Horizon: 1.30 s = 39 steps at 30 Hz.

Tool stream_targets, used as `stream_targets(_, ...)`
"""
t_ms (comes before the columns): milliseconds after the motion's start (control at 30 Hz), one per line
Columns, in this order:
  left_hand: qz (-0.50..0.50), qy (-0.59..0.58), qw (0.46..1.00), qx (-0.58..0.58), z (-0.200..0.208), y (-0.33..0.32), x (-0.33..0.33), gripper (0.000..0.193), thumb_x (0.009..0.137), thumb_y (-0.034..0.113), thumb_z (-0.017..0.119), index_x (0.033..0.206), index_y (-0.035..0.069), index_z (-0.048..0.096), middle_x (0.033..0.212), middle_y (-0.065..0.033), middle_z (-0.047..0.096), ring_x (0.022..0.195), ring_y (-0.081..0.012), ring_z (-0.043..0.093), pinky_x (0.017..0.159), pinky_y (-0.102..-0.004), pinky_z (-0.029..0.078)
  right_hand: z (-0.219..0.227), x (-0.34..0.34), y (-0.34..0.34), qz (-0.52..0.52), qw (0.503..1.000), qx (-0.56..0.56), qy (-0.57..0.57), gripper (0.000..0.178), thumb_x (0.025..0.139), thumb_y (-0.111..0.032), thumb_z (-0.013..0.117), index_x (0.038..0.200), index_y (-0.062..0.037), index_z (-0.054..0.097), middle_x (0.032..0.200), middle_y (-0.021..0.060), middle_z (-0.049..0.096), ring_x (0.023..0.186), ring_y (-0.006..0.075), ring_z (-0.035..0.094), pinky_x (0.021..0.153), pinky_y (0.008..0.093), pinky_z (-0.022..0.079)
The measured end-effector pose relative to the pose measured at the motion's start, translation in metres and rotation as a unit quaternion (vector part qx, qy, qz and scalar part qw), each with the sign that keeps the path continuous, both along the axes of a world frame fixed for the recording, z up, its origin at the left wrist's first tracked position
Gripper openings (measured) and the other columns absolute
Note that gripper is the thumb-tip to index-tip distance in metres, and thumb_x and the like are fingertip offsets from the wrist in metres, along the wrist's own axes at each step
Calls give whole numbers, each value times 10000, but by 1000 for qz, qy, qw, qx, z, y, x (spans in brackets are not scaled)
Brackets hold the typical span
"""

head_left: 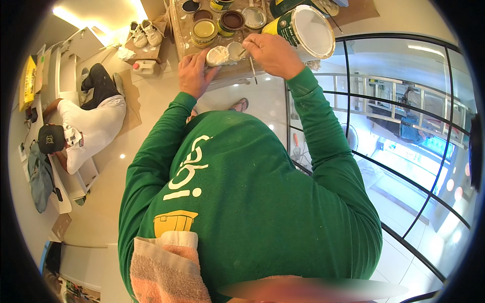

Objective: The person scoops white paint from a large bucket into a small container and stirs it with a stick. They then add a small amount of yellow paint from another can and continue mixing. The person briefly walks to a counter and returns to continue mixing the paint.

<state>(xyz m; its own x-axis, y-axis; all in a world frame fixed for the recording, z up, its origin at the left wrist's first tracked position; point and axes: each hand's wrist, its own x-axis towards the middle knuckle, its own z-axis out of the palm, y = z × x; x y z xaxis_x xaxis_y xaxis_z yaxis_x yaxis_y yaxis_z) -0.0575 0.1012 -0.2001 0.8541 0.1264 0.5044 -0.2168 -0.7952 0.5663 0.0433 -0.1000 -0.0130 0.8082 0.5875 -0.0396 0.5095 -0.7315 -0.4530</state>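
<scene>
Where the surface [182,45] comes nearest to us, a small round tub [217,56] of white paste sits at its edge, with a pale translucent disc [235,51] just to its right. Our left hand [195,73] is partly open, its fingers bent beside the tub's left side and its thumb reaching below; we cannot tell how firmly it grips. Our right hand [273,54] is curled in, its thumb and fingertips drawn together at the disc's right side, and what they pinch is too small for us to make out. Below them, a thin stick [253,70] with a dark tip juts past the edge.

Beyond the tub we see a yellowish tin [204,32], a tin with dark brown contents [231,21] and a silvery round lid [254,17]. To their right stands a large pail [313,32] with a wide white top.

Further left, a pair of pale shoes [146,34] rests on a low stand, near a jug [145,68] with a red cap. Past these, a co-worker [96,118] in a white top and dark cap is low to the floor. On our right, black-framed glass [374,126] shows a ladder [343,96]. A striped towel [166,267] hangs against our green top [262,202].
</scene>
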Motion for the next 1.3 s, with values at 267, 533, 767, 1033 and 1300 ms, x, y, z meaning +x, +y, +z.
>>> stream_targets(267, -7, 4, 1000, 5, -12, 1, -1, 661, 859, 340, 854, 1430, 101, 620, 1225, -99, 730, 1116, -360, 623, 992, -481, 485, -3, 1, -3, 31, 998, 25, 49, 338, 1067, -357, 573, 1071, -75, 758, 932, 230, 738, 898, 464, 695, 769, 537, 539)
stream_targets(533, -16, 18, 999, -22, 0, 0, -4, 658, 857, 316, 855, 1422, 79, 616, 1236, -122, 718, 1126, -371, 615, 1004, -497, 479, 6, -1, 3, 19, 1000, 24, 4, 314, 1065, -305, 547, 972, -51, 707, 846, 259, 707, 840, 487, 687, 775, 597, 530)
stream_targets(767, -17, 14, 999, -31, 7, 2, -5, 672, 849, 309, 865, 1434, 103, 608, 1249, -98, 725, 1143, -347, 621, 1001, -481, 473, 6, -1, 6, 36, 999, -4, -11, 317, 1064, -324, 583, 1010, -53, 736, 881, 216, 730, 885, 450, 699, 801, 543, 543)
stream_targets(1033, -20, 12, 999, -33, 9, 2, -5, 671, 852, 309, 865, 1435, 99, 607, 1245, -102, 726, 1143, -343, 628, 991, -483, 476, 2, 3, 6, 28, 1000, 0, 14, 314, 1068, -312, 581, 1002, -40, 722, 897, 200, 743, 863, 431, 703, 785, 542, 535)
stream_targets(1300, -19, 3, 999, -36, 9, 1, -6, 664, 856, 309, 865, 1428, 89, 611, 1256, -104, 725, 1152, -348, 628, 993, -481, 479, -2, 0, 4, -16, 999, 36, -10, 315, 1074, -311, 570, 1022, -38, 719, 911, 196, 750, 870, 425, 706, 782, 537, 536)
